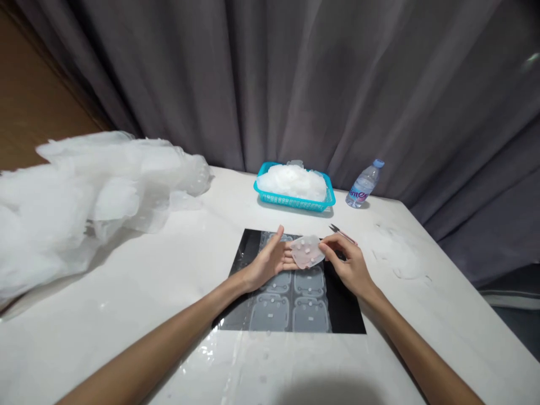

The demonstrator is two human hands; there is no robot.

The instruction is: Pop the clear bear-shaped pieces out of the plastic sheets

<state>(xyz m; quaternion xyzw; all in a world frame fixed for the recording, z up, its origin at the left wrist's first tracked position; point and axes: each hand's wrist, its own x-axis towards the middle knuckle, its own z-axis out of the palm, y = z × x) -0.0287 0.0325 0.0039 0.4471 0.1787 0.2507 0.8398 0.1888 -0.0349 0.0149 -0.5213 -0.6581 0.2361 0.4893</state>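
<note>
My left hand [270, 260] and my right hand [348, 262] hold one small translucent plastic piece [307, 251] between them, a little above a black mat [343, 306]. The piece is rounded, with small white studs on it. Both hands pinch its edges, the left from the left side, the right from the right side. On the mat below lie several more such clear pieces [291, 301] laid out in rows under a clear film.
A turquoise basket [295, 199] full of clear plastic pieces stands at the back of the white table [126, 292]. A water bottle [363, 184] stands to its right. Small snips [340, 232] lie beside the mat. A big heap of white plastic [80, 197] fills the left.
</note>
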